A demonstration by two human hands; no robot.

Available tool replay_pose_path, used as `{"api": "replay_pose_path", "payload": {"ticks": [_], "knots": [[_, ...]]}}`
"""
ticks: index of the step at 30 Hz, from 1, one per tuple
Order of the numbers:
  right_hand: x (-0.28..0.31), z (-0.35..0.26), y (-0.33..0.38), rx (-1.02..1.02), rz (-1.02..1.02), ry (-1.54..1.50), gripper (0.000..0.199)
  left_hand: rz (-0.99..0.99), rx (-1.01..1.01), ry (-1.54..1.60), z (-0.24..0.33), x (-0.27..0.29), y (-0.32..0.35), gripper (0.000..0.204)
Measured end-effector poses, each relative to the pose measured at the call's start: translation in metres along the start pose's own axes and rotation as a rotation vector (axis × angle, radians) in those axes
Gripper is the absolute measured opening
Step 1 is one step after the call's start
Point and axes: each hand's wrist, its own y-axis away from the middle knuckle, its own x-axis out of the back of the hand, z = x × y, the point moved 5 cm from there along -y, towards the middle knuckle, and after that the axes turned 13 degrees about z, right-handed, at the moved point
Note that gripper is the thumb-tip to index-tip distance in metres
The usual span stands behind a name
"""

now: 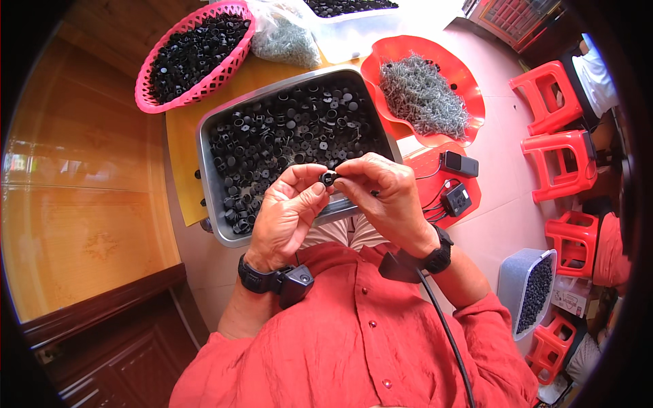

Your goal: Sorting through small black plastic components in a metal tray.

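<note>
Above the near edge of a metal tray (207, 173), my two hands meet at a small round black plastic part (329, 178). My left hand (289, 211) pinches it from the left between thumb and fingertips. From the right, the thumb and fingers of my right hand (384, 197) close on the same part. What else the right fingers may hold is hidden. Many loose black plastic parts (286, 122), some ring-shaped and some like caps, lie in the tray. A red scalloped dish (473, 88) beside it bears a heap of silvery screws (425, 95).
A pink basket (146, 88) of black parts and a clear bag (286, 41) stand behind the tray. On a red stool (469, 197) at right lie black electronic devices (456, 198) with cables. A grey bin (510, 285) and red stools (558, 163) stand farther right, near other people.
</note>
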Motion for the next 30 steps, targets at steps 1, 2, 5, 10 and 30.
{"api": "replay_pose_path", "payload": {"ticks": [1, 2, 5, 10, 30], "knots": [[0.0, 0.0, 0.0, 0.0, 0.0, 0.0, 0.014, 0.0, 0.0, 0.0, 0.0, 0.0, 0.0, 0.023], [0.0, -0.001, 0.0, -0.009, -0.008, 0.011, 0.014, 0.0, -0.004, -0.009, 0.0, 0.0, 0.0, 0.023], [0.0, 0.0, 0.0, -0.004, -0.012, 0.02, 0.013, -0.005, -0.013, -0.027, 0.0, 0.0, 0.001, 0.022], [0.001, 0.0, 0.0, 0.01, -0.017, 0.027, 0.013, -0.014, -0.019, -0.042, -0.001, 0.0, 0.001, 0.022], [0.0, 0.024, 0.008, -0.597, -0.15, -0.408, 0.012, -0.002, -0.18, -0.185, 0.003, -0.01, 0.009, 0.02]]}}
